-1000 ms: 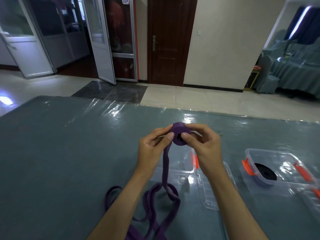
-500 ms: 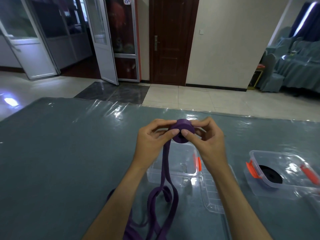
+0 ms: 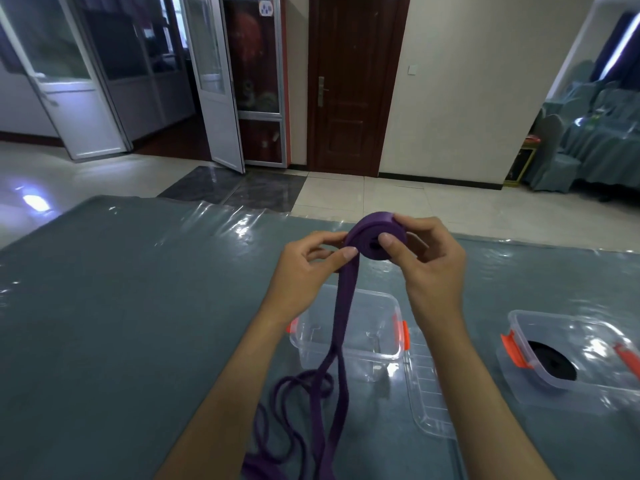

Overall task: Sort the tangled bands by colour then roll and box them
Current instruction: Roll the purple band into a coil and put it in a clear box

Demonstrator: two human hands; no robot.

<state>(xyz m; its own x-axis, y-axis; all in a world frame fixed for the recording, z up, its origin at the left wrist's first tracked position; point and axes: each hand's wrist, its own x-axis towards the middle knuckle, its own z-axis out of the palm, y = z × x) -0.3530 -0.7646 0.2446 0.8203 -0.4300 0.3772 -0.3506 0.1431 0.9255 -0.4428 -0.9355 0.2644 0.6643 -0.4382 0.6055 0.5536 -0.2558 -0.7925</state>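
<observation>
A grey-green surface (image 3: 104, 306) under clear plastic sheeting is seen. Two clear boxes with orange latches are set on it: an open box (image 3: 349, 327) below the hands, with a clear lid (image 3: 427, 393) laid just beside it, and a second box (image 3: 568, 355) to the right, in which a black roll (image 3: 552, 360) is held. A purple band (image 3: 341, 341) is raised above the surface, its wound part (image 3: 375, 235) pinched by the curled fingers of the right hand (image 3: 433, 268). The hanging strand is pinched just below the roll by the left hand (image 3: 308, 271), and its loose loops are trailed onto the surface at the near edge
</observation>
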